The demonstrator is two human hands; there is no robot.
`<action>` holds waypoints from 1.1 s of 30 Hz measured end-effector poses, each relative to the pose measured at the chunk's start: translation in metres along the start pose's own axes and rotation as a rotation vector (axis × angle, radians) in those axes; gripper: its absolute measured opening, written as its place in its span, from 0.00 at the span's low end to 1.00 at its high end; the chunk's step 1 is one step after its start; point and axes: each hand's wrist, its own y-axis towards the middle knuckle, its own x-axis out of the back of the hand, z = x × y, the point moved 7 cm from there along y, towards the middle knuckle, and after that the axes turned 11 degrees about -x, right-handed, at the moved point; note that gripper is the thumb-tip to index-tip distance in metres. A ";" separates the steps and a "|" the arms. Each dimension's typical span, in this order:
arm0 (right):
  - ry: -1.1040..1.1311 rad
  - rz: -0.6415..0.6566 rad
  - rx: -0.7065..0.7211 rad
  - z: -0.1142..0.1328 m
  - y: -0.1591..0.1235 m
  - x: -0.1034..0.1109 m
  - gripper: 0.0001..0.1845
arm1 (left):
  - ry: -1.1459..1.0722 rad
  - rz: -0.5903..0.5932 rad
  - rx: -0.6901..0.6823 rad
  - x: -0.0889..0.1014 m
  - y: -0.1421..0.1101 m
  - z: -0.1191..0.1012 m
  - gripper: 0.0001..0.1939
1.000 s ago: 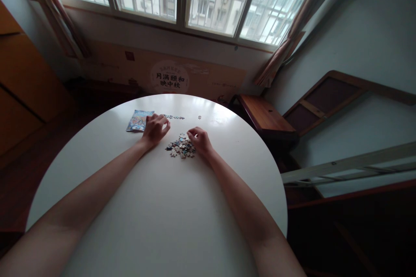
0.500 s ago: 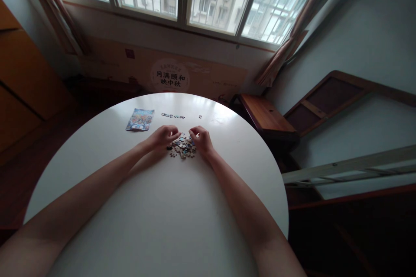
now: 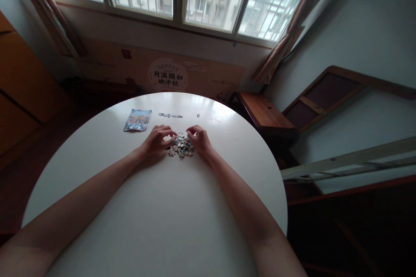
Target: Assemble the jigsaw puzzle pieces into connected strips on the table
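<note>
- the fingers of the left hand (image 3: pixel 156 140) are curled, thumb and forefinger bent toward each other in a narrow pinch at the pile's left edge; whether a piece sits between the tips, i cannot tell.
- the fingers of the right hand (image 3: pixel 199 139) are bent too, thumb and forefinger close together at the upper right of the pile; again i cannot tell if they grip anything.
- the pile of puzzle pieces (image 3: pixel 182 149) lies between and just below the two hands, loose and overlapping, some pieces pale brown, others dark or bluish.
- beyond the hands, a broken row of pieces (image 3: pixel 170 115) runs crosswise.
- right of that row, apart from it, sits a small dark bit (image 3: pixel 198 115), too small to make out well.
- a blue printed packet (image 3: pixel 138 120) lies flat past the left hand.
- all of this rests on a round white table (image 3: pixel 162 220).
- farther out, a wooden bench (image 3: pixel 264 112) stands to the right, and a barred window (image 3: pixel 216 0) is ahead.
</note>
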 end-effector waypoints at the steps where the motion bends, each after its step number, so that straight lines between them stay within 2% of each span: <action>1: 0.002 0.004 0.001 0.000 0.000 0.000 0.07 | 0.046 0.000 -0.018 0.001 0.000 -0.003 0.13; 5: 0.015 0.014 0.002 0.000 0.000 -0.001 0.08 | 0.138 0.037 -0.058 0.002 0.000 -0.010 0.12; 10: 0.004 0.015 0.006 0.000 0.000 -0.001 0.07 | 0.124 0.050 -0.075 0.001 0.001 -0.012 0.12; 15: 0.004 0.012 0.020 0.001 0.000 -0.001 0.08 | 0.052 0.079 -0.006 -0.001 -0.001 -0.004 0.09; 21: 0.017 0.011 0.013 0.000 0.000 -0.001 0.08 | 0.006 0.154 0.025 -0.005 -0.002 0.003 0.11; 26: 0.021 0.015 0.017 0.002 0.000 -0.001 0.08 | 0.037 0.150 0.019 -0.004 -0.002 0.001 0.12; 33: 0.014 0.016 0.013 0.001 0.000 -0.001 0.08 | 0.011 0.140 0.010 -0.004 -0.002 0.001 0.08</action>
